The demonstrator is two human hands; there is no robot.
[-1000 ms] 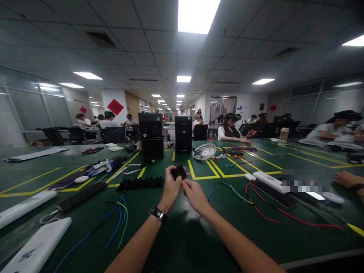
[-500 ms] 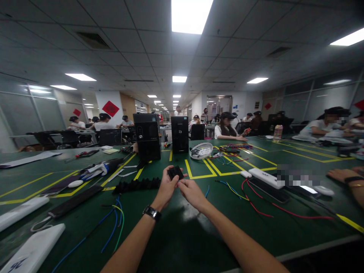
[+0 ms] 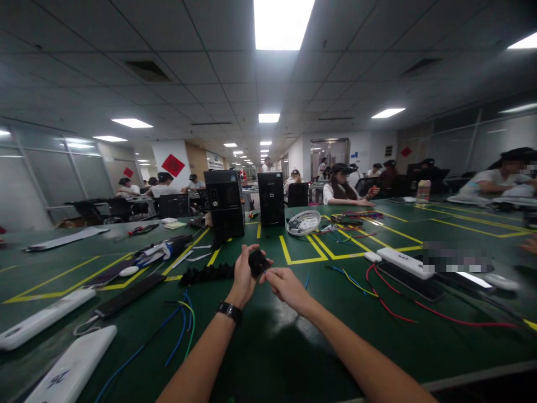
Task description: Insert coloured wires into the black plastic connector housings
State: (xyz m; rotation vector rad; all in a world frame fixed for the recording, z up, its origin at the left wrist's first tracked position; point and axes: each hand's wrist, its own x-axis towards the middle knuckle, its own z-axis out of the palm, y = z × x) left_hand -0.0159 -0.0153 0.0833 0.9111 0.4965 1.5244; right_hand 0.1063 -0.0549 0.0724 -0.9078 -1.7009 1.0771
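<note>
My left hand (image 3: 244, 276) is closed around a small black block-shaped part (image 3: 257, 261), held above the green table (image 3: 268, 358). My right hand (image 3: 286, 288) pinches thumb and forefinger together at the lower right edge of this part. What sits between those fingertips is too small to make out. A row of similar-looking black pieces (image 3: 205, 274) lies on the table just left of my left hand. Beyond my right wrist a short length of blue wire (image 3: 307, 280) shows, partly hidden by the arm.
Blue and green wires (image 3: 184, 324) lie at left, red wires (image 3: 390, 299) at right. Two black computer-like cases (image 3: 225, 204) stand ahead beside a white basket (image 3: 302, 223). White power banks (image 3: 71, 364) lie at left, another white bar (image 3: 405, 263) at right. A person (image 3: 342, 190) sits opposite.
The view has turned slightly left, so the scene sits further right. The black part has been turned in my left hand, whose fingers have shifted. My right hand keeps its pinch beside it.
</note>
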